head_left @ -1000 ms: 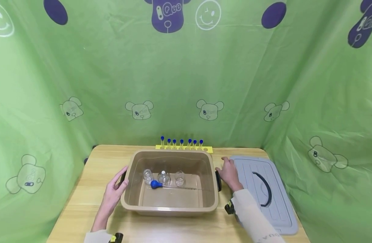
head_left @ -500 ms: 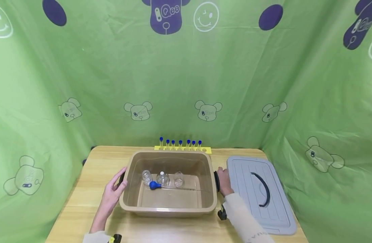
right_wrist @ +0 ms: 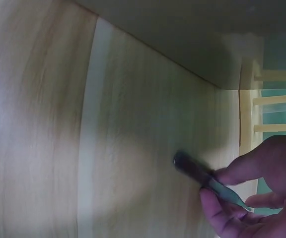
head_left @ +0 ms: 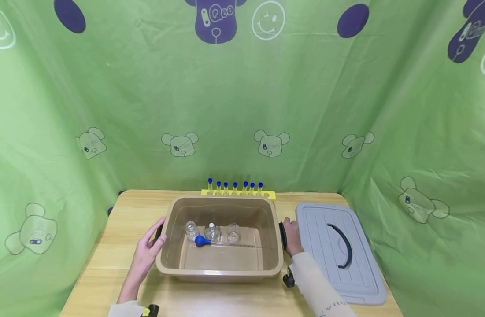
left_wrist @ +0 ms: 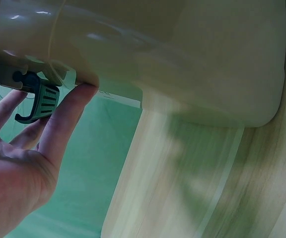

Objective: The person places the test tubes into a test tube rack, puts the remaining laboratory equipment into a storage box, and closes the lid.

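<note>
A brown plastic storage bin (head_left: 219,274) stands on the table, uncovered. Inside lie a blue-bulbed pipette (head_left: 203,241), a small glass jar (head_left: 192,230), a white-capped flask (head_left: 212,232) and a glass beaker (head_left: 233,233). My left hand (head_left: 145,251) rests at the bin's left side, thumb and fingers spread around its black latch (left_wrist: 41,101). Beside the right latch (head_left: 283,236) is my right hand (head_left: 293,237). In the right wrist view it pinches a slim, dark-ended thing (right_wrist: 195,168); blur hides its exact kind.
A grey lid (head_left: 325,255) with a black handle lies flat on the right of the wooden table (head_left: 127,211). Behind the bin, a yellow rack (head_left: 271,195) holds several blue-capped tubes (head_left: 235,188). Green curtains (head_left: 226,97) enclose the back and both sides.
The right hand has moved left and down from the lid's edge to beside the bin's right latch, its fingers drawn in. The left hand keeps its place; the view shifts slightly.
</note>
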`<state>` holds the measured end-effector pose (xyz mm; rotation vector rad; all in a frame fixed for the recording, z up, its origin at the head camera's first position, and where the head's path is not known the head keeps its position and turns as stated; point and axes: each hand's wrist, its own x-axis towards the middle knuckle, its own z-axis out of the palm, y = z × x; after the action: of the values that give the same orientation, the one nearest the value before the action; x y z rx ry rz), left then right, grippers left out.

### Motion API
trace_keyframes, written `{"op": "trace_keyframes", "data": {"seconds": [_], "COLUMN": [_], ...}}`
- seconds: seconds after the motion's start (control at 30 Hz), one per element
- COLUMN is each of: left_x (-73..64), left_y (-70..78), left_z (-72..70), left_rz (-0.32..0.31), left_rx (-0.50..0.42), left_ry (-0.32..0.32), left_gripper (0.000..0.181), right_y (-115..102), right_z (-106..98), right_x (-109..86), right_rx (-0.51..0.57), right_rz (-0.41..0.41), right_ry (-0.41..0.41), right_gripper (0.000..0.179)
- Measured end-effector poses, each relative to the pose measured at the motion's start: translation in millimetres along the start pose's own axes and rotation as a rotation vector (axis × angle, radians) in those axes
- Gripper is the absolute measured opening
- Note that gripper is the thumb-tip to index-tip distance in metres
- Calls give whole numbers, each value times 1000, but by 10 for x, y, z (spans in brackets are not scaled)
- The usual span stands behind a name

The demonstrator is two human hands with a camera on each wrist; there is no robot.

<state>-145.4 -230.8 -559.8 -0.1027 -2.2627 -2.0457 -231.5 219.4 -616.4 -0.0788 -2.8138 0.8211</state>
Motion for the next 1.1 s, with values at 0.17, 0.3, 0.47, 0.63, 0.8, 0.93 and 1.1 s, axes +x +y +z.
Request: {"op": "trace_keyframes", "data": {"seconds": [0.17,0.3,0.47,0.63,0.8,0.93,1.1], "left_x": [1,8,3,5,11,9,6], "left_y": [2,-2,-4,-10,-16,-15,-16], "left_z": [-2,-2,-3,-2,0,-1,1], "left_rz": [-1,-1,4,10,14,14,13], "left_rx": [3,-3,-6,-7,-10,-12,-14], "left_ry": [-4,-6,-10,-9,-5,-4,-5], "left_gripper": [51,51,51,51,51,50,50], "right_y": [14,35,77,129,162,226,224], "right_z": [-1,-17,-48,-71,-110,-109,-179], "right_x": [4,10,18,12,36,99,158], "right_rx": [37,45,14,-18,-25,-28,-23], "right_rz": [36,63,45,10,43,102,143], "right_ry": [-24,-53,-57,-58,-79,-125,-159], "right_gripper": [35,36,24,24,23,17,10]}}
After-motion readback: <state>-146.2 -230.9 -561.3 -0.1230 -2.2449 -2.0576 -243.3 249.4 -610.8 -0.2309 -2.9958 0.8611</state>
